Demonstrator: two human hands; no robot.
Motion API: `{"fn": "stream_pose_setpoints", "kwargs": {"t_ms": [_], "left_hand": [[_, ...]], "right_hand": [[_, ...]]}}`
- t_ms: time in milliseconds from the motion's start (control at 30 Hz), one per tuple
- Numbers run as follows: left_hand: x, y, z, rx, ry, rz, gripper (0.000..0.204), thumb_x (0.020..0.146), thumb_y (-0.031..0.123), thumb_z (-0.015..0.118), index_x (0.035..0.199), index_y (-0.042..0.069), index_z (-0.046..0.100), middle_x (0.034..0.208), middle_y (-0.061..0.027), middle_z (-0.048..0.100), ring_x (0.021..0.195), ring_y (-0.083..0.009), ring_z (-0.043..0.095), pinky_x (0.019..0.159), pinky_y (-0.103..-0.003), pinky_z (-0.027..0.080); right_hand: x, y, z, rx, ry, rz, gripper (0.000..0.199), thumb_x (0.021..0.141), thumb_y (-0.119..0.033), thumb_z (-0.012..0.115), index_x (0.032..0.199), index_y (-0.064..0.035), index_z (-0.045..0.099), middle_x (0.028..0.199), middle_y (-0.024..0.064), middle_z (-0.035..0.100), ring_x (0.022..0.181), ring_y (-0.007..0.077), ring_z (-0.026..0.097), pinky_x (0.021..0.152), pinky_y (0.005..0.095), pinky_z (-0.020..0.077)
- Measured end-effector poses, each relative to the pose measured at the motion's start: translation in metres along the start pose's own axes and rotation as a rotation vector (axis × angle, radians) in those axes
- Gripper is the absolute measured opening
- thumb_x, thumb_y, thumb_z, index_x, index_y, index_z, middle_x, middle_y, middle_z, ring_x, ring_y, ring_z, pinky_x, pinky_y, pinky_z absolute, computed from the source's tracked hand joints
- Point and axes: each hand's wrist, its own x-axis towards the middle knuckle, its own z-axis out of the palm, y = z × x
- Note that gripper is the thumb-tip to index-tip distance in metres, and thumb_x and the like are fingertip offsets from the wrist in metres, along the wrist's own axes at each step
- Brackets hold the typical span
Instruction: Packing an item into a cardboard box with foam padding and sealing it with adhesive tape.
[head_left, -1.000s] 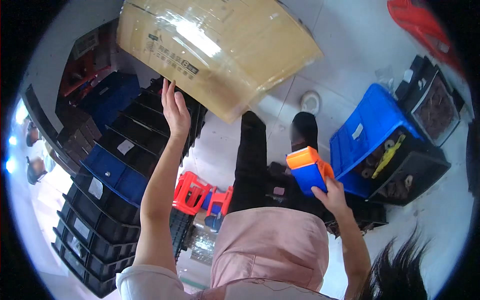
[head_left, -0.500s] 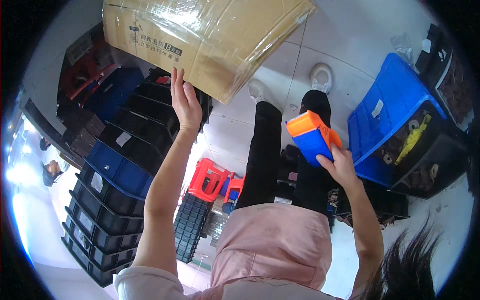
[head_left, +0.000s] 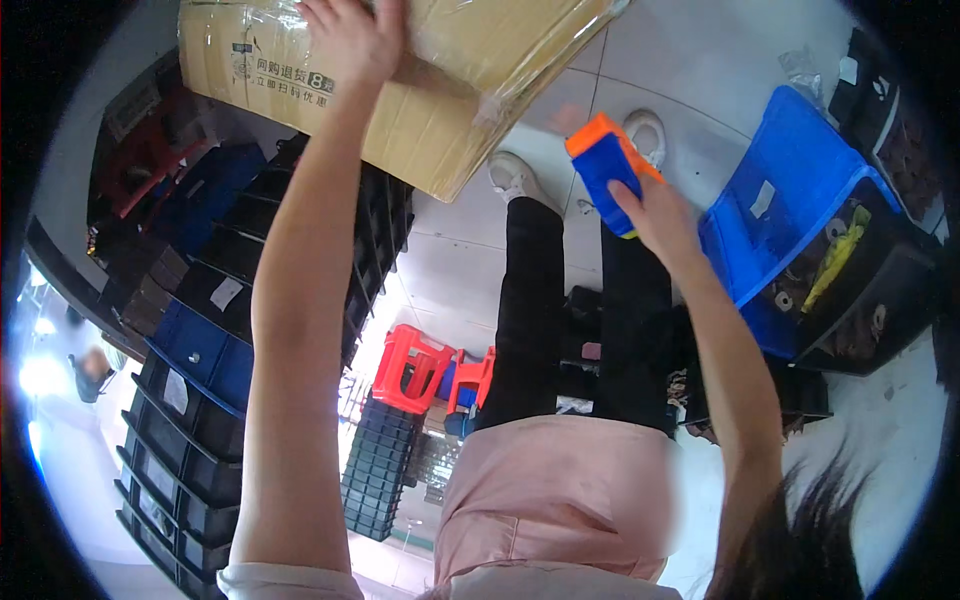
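Note:
A large brown cardboard box (head_left: pixel 430 130) with shiny clear tape fills the top of the view. My left hand (head_left: pixel 355 40) is over the box's printed side, fingers stretched and apart; whether the palm touches the cardboard I cannot tell. My right hand (head_left: pixel 655 210) grips a blue-and-orange boxy handheld tool (head_left: pixel 606 175), whose exact kind is unclear. Its orange end points up toward the box, with a gap of floor between them. My fingers hide part of the tool's near side.
Stacked black crates (head_left: pixel 180 440) line the left side. A blue crate (head_left: pixel 790 180) stands to the right, beside a dark bin holding something yellow (head_left: pixel 838 258). Red plastic stools (head_left: pixel 410 370) are below, near a dark ribbed crate (head_left: pixel 380 470). My shoes (head_left: pixel 515 178) stand on floor tiles.
My left hand has moved up from the box's lower edge to over its face. My right hand has carried the tool upward, closer to the box.

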Motion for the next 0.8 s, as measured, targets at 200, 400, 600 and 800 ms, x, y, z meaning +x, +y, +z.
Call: {"fn": "stream_pose_setpoints", "kwargs": {"t_ms": [200,400,600,800], "left_hand": [[-0.108,0.076,-0.004,-0.347,-0.145,0.363,0.081,0.080,0.047,0.057,0.139,0.003,0.025,0.142,-0.0302,0.023,0.131,-0.0478,0.021,0.103,-0.058,0.020],[-0.142,0.078,0.023,-0.206,-0.427,0.997,0.056,0.083,0.016,0.049,0.135,0.001,0.037,0.145,-0.0144,0.029,0.134,-0.0318,0.025,0.108,-0.047,0.022],[-0.172,0.125,0.076,0.162,-0.427,1.461,0.056,0.084,0.019,0.048,0.136,0.002,0.036,0.145,-0.0146,0.028,0.135,-0.0289,0.025,0.110,-0.045,0.020],[-0.152,0.146,0.120,0.380,-0.473,1.561,0.057,0.085,0.023,0.046,0.137,0.003,0.035,0.145,-0.0148,0.028,0.135,-0.0260,0.025,0.111,-0.044,0.018]], "right_hand": [[0.056,-0.087,0.027,-0.105,-0.049,0.417,0.035,0.083,-0.035,0.052,0.096,-0.0056,0.067,0.095,0.0169,0.066,0.090,0.0333,0.064,0.075,0.0433,0.0490],[0.041,-0.007,0.044,-0.042,0.234,0.403,0.043,0.086,-0.041,0.050,0.095,-0.0019,0.064,0.095,0.0202,0.064,0.089,0.0376,0.062,0.074,0.0449,0.0474],[-0.033,0.009,0.005,0.570,0.325,0.214,0.044,0.090,-0.037,0.053,0.093,0.0066,0.061,0.079,0.0194,0.065,0.073,0.0249,0.063,0.068,0.0363,0.0469],[-0.063,0.001,-0.033,0.621,0.282,0.181,0.040,0.091,-0.032,0.053,0.097,0.0074,0.059,0.085,0.0169,0.065,0.078,0.0197,0.060,0.073,0.0334,0.0452]]}}
